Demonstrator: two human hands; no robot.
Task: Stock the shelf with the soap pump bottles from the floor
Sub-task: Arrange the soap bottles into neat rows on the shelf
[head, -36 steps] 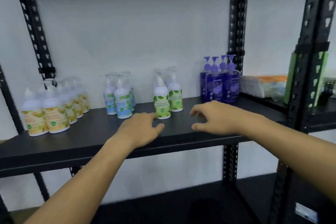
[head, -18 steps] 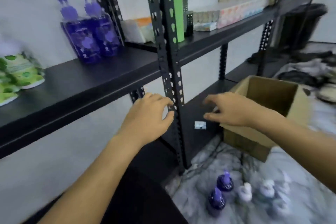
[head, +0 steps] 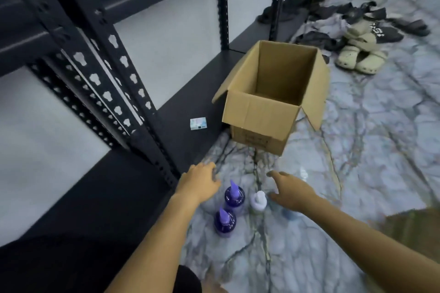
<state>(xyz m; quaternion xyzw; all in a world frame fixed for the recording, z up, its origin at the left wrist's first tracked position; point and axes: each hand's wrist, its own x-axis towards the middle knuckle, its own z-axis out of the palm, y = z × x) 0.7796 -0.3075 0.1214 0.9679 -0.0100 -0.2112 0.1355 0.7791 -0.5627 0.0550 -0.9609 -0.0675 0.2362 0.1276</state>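
Hovering empty: left hand (head: 198, 179), right hand (head: 291, 191), over bottles (head: 234, 196)

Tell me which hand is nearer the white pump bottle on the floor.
Right. The right hand hovers open just beside the white pump bottle, fingers almost at it. The left hand is farther off, beyond the nearer purple bottle.
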